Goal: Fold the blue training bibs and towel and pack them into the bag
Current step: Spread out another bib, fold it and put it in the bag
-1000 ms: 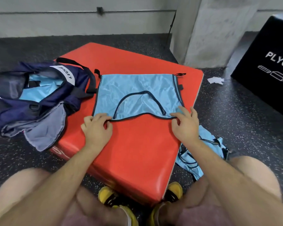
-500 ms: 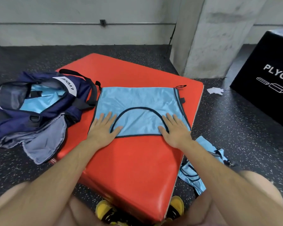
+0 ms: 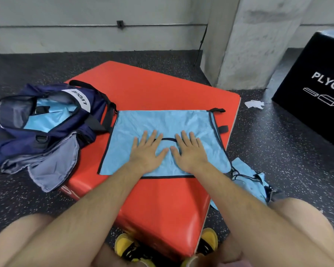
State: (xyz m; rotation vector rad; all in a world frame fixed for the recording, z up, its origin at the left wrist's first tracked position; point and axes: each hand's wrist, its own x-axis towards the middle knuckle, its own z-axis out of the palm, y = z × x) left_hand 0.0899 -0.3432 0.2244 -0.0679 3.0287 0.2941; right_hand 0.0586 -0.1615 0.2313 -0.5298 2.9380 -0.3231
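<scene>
While the blue bib [image 3: 162,122] covers the mat [image 3: 158,201], flat hands [image 3: 146,153] [image 3: 189,153] press it.

- One head-worn wide-angle camera looks forward and steeply down over the red pad [image 3: 162,199].
- It sits near, above the left hand [image 3: 146,153] and right hand [image 3: 190,153].

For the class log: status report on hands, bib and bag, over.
Left hand, right hand flat on bib. Bag open beside it. Another bib on floor.
</scene>
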